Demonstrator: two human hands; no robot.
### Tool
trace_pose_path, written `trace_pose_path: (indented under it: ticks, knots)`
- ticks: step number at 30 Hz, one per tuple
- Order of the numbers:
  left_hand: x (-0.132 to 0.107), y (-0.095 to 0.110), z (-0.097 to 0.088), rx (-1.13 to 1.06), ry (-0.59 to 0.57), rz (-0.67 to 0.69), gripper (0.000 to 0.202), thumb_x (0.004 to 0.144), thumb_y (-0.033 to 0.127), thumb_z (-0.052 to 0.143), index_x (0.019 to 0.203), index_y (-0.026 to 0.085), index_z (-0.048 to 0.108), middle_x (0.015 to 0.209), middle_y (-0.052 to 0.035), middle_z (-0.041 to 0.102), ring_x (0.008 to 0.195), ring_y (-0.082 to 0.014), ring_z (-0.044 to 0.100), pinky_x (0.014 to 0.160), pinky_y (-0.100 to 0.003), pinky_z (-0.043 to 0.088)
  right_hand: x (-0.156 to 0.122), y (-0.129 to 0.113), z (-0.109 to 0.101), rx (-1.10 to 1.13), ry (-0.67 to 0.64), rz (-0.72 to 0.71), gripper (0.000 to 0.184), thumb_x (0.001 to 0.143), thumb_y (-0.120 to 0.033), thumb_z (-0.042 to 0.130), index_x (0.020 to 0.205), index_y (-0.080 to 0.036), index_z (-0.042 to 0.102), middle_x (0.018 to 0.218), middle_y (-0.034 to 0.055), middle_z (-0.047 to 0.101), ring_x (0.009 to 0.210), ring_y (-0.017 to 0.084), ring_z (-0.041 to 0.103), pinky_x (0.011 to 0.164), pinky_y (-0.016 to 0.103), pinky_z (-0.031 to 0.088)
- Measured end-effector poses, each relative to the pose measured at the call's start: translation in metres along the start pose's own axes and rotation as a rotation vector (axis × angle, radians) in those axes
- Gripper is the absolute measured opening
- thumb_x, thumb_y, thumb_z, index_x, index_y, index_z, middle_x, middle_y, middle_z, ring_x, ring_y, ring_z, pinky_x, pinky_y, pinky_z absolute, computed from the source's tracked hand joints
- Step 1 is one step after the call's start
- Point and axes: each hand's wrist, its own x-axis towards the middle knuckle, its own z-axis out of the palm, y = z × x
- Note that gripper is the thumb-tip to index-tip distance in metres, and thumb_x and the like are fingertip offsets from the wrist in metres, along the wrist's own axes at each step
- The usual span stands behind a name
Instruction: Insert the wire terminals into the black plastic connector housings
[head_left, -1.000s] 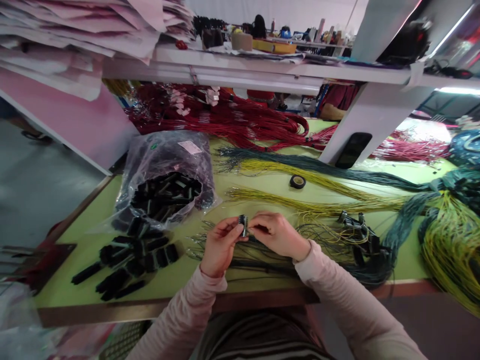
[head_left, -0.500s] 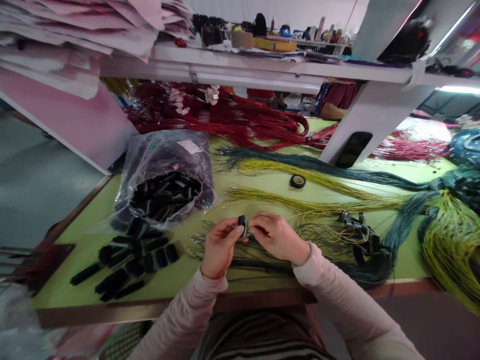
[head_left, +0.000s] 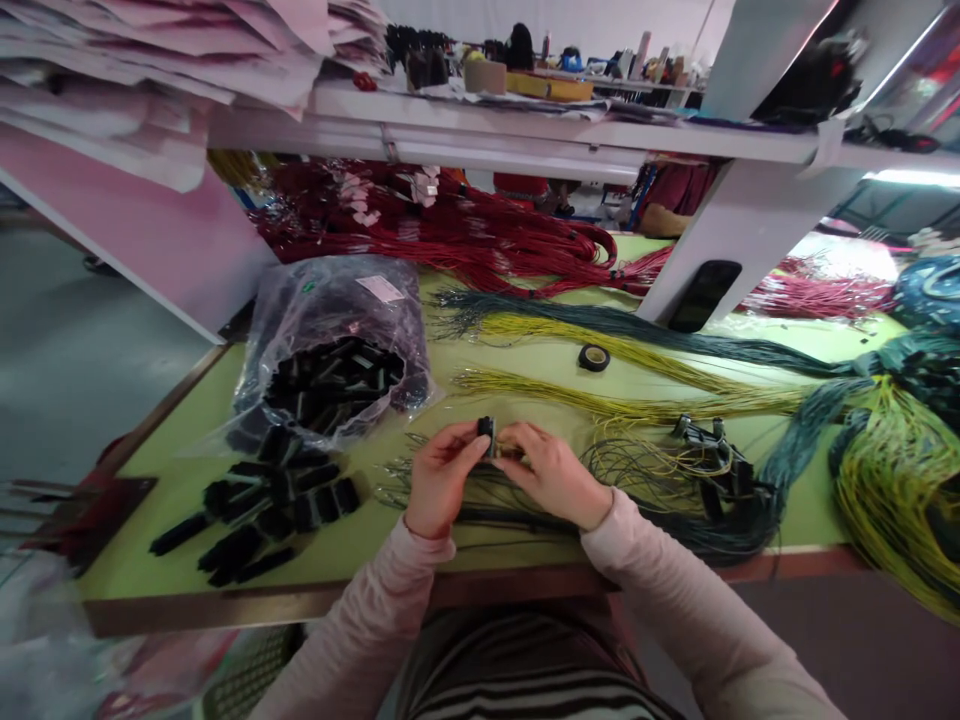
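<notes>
My left hand (head_left: pixel 439 477) pinches a small black connector (head_left: pixel 487 431) between thumb and fingers, just above the green table (head_left: pixel 187 420). My right hand (head_left: pixel 551 470) is closed right beside it, fingertips pressed at the connector's right side on thin wires that I cannot make out clearly. Both hands hover over a loose bundle of dark and yellow wires (head_left: pixel 637 470) lying near the table's front edge.
A clear plastic bag of black connectors (head_left: pixel 334 375) sits left of my hands, with several loose black connectors (head_left: pixel 259 510) in front of it. Yellow wires (head_left: pixel 615 405), green wires (head_left: pixel 675 340), red wires (head_left: pixel 465 235), a tape roll (head_left: pixel 594 357). White shelf post (head_left: pixel 720 250) behind.
Both hands have stayed together on the connector, with only small finger movement. The view has shifted slightly, so everything sits a little higher in the frame.
</notes>
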Motion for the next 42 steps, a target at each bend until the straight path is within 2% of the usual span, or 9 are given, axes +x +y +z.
trace_pose_path:
  ticks: [5, 9, 15, 19, 24, 28, 33, 38, 42]
  knots:
    - [-0.009, -0.007, -0.010, 0.895, -0.528, 0.253, 0.031, 0.086, 0.032, 0.048, 0.111, 0.021, 0.063, 0.128, -0.0097, 0.056, 0.121, -0.0269, 0.046, 0.103, -0.047, 0.032, -0.031, 0.025, -0.053, 0.004, 0.434, 0.240, 0.010, 0.082, -0.026, 0.055, 0.087, -0.018, 0.058, 0.083, 0.0032, 0.064, 0.073, 0.014, 0.061, 0.070, 0.026, 0.049]
    - [-0.020, -0.023, -0.016, 1.385, -0.674, 0.412, 0.042, 0.087, 0.025, 0.044, 0.129, 0.022, 0.049, 0.143, -0.0101, 0.038, 0.132, -0.0287, 0.030, 0.105, -0.050, 0.027, -0.102, 0.070, -0.119, -0.248, 0.862, 0.573, 0.038, 0.076, -0.039, 0.059, 0.105, -0.016, 0.055, 0.080, 0.0046, 0.065, 0.069, 0.018, 0.063, 0.067, 0.030, 0.049]
    - [-0.014, -0.013, -0.018, 1.333, -0.588, 0.406, 0.045, 0.086, 0.031, 0.047, 0.127, 0.015, 0.048, 0.141, -0.0170, 0.040, 0.128, -0.0276, 0.038, 0.103, -0.045, 0.033, -0.174, 0.093, -0.166, -0.903, 0.558, 0.769, 0.052, 0.073, -0.044, 0.056, 0.107, -0.005, 0.059, 0.083, 0.0166, 0.063, 0.085, 0.032, 0.059, 0.077, 0.047, 0.045]
    - [-0.003, 0.027, -0.057, 1.107, -0.275, 0.430, 0.039, 0.087, 0.035, 0.044, 0.121, 0.018, 0.051, 0.132, -0.0124, 0.051, 0.120, -0.0234, 0.048, 0.100, -0.040, 0.038, -0.130, 0.050, -0.125, -0.957, 0.601, 0.360, 0.032, 0.085, -0.035, 0.048, 0.103, -0.014, 0.063, 0.099, 0.0152, 0.060, 0.096, 0.027, 0.054, 0.085, 0.044, 0.043]
    - [-0.005, 0.043, -0.138, 1.418, -0.137, 0.230, 0.037, 0.080, 0.043, 0.048, 0.097, 0.014, 0.063, 0.101, -0.0149, 0.066, 0.094, -0.0286, 0.061, 0.087, -0.043, 0.045, -0.062, 0.009, -0.012, -0.566, -0.216, 0.004, 0.019, 0.089, -0.021, 0.045, 0.086, -0.018, 0.064, 0.084, 0.0077, 0.063, 0.082, 0.018, 0.057, 0.077, 0.029, 0.047]
    - [-0.014, 0.032, -0.172, 1.532, -0.168, 0.276, 0.035, 0.079, 0.042, 0.047, 0.092, 0.015, 0.065, 0.101, -0.0166, 0.066, 0.098, -0.0323, 0.058, 0.091, -0.047, 0.040, -0.045, 0.011, 0.027, -0.564, -0.368, 0.051, 0.019, 0.088, -0.017, 0.048, 0.077, -0.015, 0.063, 0.080, 0.0083, 0.062, 0.080, 0.018, 0.056, 0.071, 0.027, 0.045]
    - [-0.019, 0.038, -0.168, 1.263, 0.078, 0.392, 0.031, 0.074, 0.043, 0.060, 0.095, 0.021, 0.066, 0.103, -0.0113, 0.064, 0.099, -0.0298, 0.057, 0.094, -0.043, 0.040, -0.030, 0.004, 0.016, -0.313, -0.142, 0.118, 0.016, 0.088, -0.016, 0.046, 0.087, -0.016, 0.062, 0.081, 0.0060, 0.063, 0.074, 0.015, 0.058, 0.069, 0.024, 0.044]
    - [-0.020, 0.051, -0.135, 0.766, 0.442, 0.123, 0.042, 0.064, 0.035, 0.073, 0.104, 0.027, 0.065, 0.101, -0.0017, 0.066, 0.092, -0.0254, 0.060, 0.094, -0.045, 0.042, 0.009, -0.014, 0.035, -0.113, -0.212, 0.130, 0.013, 0.083, -0.013, 0.051, 0.077, -0.016, 0.062, 0.073, 0.0025, 0.064, 0.064, 0.012, 0.056, 0.063, 0.021, 0.041]
    - [-0.019, 0.060, -0.105, 0.161, 0.432, 0.144, 0.033, 0.065, 0.023, 0.072, 0.097, 0.031, 0.067, 0.089, 0.0080, 0.070, 0.094, -0.0208, 0.061, 0.100, -0.044, 0.039, 0.033, -0.014, 0.043, 0.061, -0.131, 0.181, 0.012, 0.080, -0.010, 0.052, 0.076, -0.014, 0.062, 0.068, -0.0003, 0.061, 0.061, 0.010, 0.053, 0.059, 0.018, 0.040]
